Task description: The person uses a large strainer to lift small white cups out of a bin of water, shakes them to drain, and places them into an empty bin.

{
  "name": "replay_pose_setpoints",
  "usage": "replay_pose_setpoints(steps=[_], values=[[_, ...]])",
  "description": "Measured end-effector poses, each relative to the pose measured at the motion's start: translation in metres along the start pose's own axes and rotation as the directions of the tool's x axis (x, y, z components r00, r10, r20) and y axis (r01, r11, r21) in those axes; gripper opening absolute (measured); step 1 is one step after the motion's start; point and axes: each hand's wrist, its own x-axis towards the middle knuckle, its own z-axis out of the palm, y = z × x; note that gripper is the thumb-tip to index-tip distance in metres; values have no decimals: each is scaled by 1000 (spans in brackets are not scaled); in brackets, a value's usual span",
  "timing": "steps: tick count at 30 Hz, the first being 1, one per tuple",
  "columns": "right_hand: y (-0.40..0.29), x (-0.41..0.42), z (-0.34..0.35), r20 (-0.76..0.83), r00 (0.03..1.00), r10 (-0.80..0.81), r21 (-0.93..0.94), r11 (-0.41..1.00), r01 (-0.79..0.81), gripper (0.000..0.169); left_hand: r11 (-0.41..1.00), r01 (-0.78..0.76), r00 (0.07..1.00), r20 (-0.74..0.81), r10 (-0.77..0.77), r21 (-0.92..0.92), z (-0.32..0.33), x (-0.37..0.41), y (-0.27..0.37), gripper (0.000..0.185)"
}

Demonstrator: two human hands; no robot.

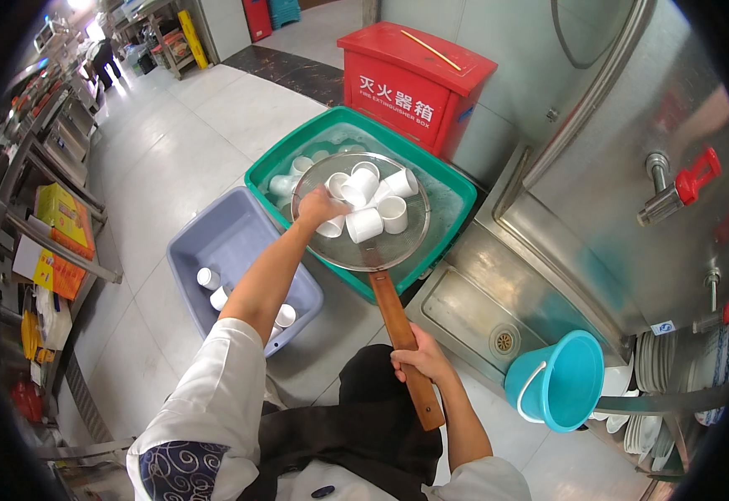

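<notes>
My right hand grips the wooden handle of a large round wire-mesh skimmer. Several white cups lie on its mesh, some upright and some on their sides. Below it stands a green tub of sudsy water, where more white cups sit at the left. My left hand reaches over the skimmer's left side and touches the cups; its fingertips are partly hidden, so its grip is unclear. A grey-blue plastic tub, with several white cups inside, lies under my left forearm.
A red fire extinguisher box with a thin stick on top stands behind the green tub. To the right are a steel sink basin, a turquoise bucket, red-handled taps and stacked plates. Shelving with boxes lines the left.
</notes>
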Motion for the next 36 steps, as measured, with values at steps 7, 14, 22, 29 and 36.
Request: replay_pose_setpoints(steps=[7,14,22,29,36], values=[[-4,2,0,8,1000,6,2,1000,-6,51,963,-260,827,-531,185,-70,10,-35,-4,40],[-3,2,-2,12,1000,6,13,1000,-6,50,829,-487,605,-790,94,-274,-9,-56,-17,35],[-4,3,-3,27,1000,2,12,1000,-2,51,964,143,565,-782,-264,-223,-24,-118,-169,37],[-6,4,-6,51,999,0,15,1000,-1,52,901,387,914,-213,-346,196,53,-159,-255,36],[-5,11,-7,68,996,57,-29,998,-55,50,950,-310,669,-715,203,-21,-9,-77,-92,48]])
